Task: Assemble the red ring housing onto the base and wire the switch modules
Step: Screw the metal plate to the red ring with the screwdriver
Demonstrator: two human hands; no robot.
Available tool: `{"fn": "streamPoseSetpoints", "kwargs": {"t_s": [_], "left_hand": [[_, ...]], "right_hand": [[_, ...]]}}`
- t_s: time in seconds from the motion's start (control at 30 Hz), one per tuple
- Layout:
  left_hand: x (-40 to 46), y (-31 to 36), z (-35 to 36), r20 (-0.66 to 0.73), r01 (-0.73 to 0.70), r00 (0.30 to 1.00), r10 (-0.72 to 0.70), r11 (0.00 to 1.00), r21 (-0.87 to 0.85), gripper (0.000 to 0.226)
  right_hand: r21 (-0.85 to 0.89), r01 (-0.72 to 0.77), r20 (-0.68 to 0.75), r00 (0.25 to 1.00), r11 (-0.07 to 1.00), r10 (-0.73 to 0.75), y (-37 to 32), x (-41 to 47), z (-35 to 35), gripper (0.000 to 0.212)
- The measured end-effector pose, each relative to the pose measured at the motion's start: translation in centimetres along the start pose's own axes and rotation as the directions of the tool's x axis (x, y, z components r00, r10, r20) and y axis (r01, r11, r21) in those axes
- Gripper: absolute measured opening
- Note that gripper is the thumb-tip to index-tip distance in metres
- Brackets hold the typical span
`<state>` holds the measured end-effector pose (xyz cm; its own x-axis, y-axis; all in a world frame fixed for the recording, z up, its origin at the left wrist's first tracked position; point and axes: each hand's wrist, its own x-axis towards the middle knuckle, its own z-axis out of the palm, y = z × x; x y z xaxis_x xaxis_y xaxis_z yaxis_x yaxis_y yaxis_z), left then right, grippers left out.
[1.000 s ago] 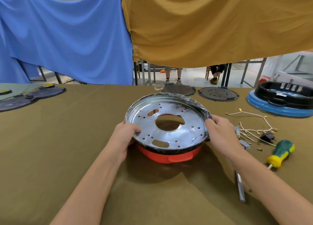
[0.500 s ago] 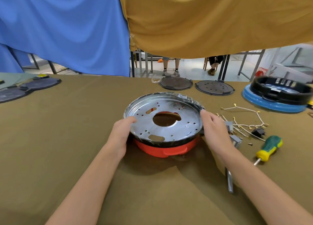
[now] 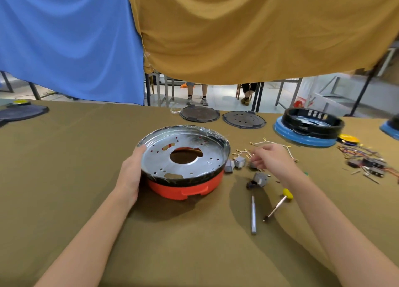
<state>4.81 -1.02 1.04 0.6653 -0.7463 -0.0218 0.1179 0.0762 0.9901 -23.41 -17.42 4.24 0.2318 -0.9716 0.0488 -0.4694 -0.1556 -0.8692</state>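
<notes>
I see the red ring housing [image 3: 185, 189] sitting on the table [image 3: 64, 168] with the silver base plate [image 3: 183, 155] seated on top of it, a black band wrapping the plate's rim. My left hand [image 3: 131, 174] presses against the left side of that stack, its fingers [image 3: 140, 151] curled over the plate's edge and closed on the rim, thumb side down along the black band. My right hand [image 3: 272, 159] hovers off to the right of the housing, clear of it, with its fingers [image 3: 255, 160] loosely bent and apart, their tips just above a small grey switch module [image 3: 251, 164]; I cannot tell whether they touch it. Just left of those fingertips two more grey switch modules [image 3: 234, 164] lie beside the housing's right wall. Nearer to me than the fingertips lies another grey module [image 3: 260, 178] with a dark plug end. Beyond the right hand, thin brass-tipped wires [image 3: 272, 143] spread over the cloth. Under the right wrist a yellow-handled screwdriver [image 3: 280, 202] lies angled, and beside it a plain metal rod [image 3: 253, 215]. Far to the right sits a black ring on a blue base [image 3: 311, 129], and past it a tangle of coloured wires [image 3: 364, 159]. Behind the housing two dark round plates [image 3: 222, 116] lie flat.
</notes>
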Motion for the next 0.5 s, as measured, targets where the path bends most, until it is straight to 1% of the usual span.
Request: {"fn": "streamPoseSetpoints", "kwargs": {"t_s": [0.07, 0.13, 0.2, 0.27, 0.33, 0.4, 0.43, 0.5], "left_hand": [[-0.1, 0.1, 0.2, -0.013, -0.019, 1.000, 0.019, 1.000, -0.009, 0.049], [-0.2, 0.0, 0.3, -0.018, -0.039, 0.999, 0.039, 0.999, -0.006, 0.048], [-0.1, -0.2, 0.3, -0.043, -0.068, 0.997, 0.067, 0.997, -0.022, 0.040], [0.1, -0.4, 0.5, -0.116, -0.128, 0.985, 0.126, 0.992, -0.014, 0.034], [0.4, -0.7, 0.3, -0.231, -0.231, 0.941, 0.248, 0.968, 0.096, 0.033], [-0.2, -0.7, 0.0, -0.305, -0.299, 0.873, 0.381, 0.912, 0.282, 0.051], [-0.8, -0.6, 0.0, -0.291, -0.346, 0.835, 0.466, 0.858, 0.381, 0.056], [-2.3, -0.5, 0.6, -0.166, -0.468, 0.744, 0.647, 0.682, 0.562, 0.056]], "right_hand": [[-0.261, 0.003, 0.003, 1.000, 0.965, -0.002, 1.2, 0.2, -2.2, 0.016], [-0.459, 0.007, 0.037, 0.999, 0.888, 0.011, 2.4, 0.1, -4.1, 0.013], [-0.549, 0.030, 0.108, 0.994, 0.835, 0.035, 3.2, -0.1, -5.2, 0.015], [-0.560, 0.083, 0.183, 0.983, 0.824, 0.025, 3.6, -0.5, -6.1, 0.021], [-0.559, 0.155, 0.267, 0.964, 0.814, 0.000, 3.6, -0.9, -7.1, 0.029], [-0.592, 0.245, 0.394, 0.919, 0.768, 0.010, 3.7, -1.4, -8.0, 0.033], [-0.617, 0.279, 0.433, 0.901, 0.736, 0.022, 3.9, -1.6, -8.3, 0.035], [-0.697, 0.318, 0.439, 0.898, 0.643, 0.031, 4.3, -2.1, -8.3, 0.039]]}}
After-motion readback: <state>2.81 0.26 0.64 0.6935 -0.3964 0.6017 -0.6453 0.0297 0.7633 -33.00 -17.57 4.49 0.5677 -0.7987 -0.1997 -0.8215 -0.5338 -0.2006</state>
